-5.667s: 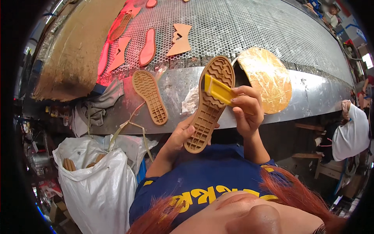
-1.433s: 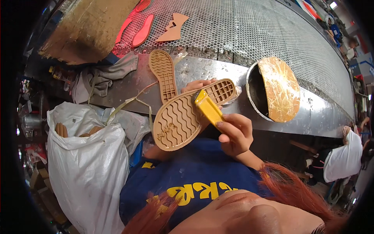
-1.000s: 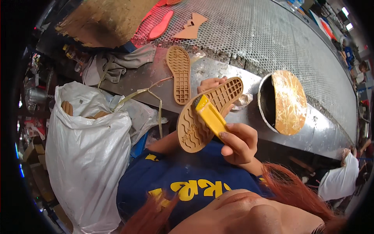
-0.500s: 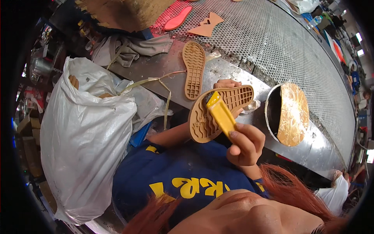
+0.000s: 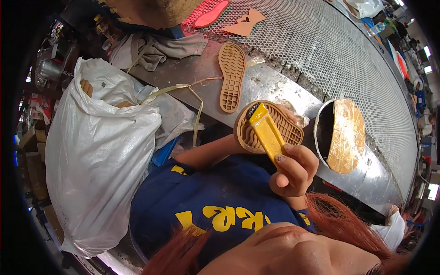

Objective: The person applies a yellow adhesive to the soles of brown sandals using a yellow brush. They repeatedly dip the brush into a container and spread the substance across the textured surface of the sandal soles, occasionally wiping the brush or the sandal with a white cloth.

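A tan rubber shoe sole (image 5: 293,132) is tilted in front of my chest, its wavy and gridded tread facing up. My left hand (image 5: 288,112) grips it from behind, mostly hidden by the sole. In the fingers of my right hand (image 5: 297,172) is a brush with a flat, glossy yellow handle (image 5: 268,135). Its dark bristles (image 5: 252,110) lie over the wavy part of the held sole; whether they touch it I cannot tell. Beyond, a second tan sole (image 5: 232,77) rests tread up on the metal bench edge.
A round container (image 5: 323,133), half covered by a shiny brown board (image 5: 347,136), stands at the right on the metal ledge (image 5: 270,87). A large white plastic bag (image 5: 103,160) with soles inside is at my left. Further off are a perforated surface (image 5: 330,55), a pink insole (image 5: 211,13) and grey cloth (image 5: 158,50).
The held sole has tilted and turned, so it looks shorter, and has shifted slightly right. My right hand and the brush have moved a little right with it.
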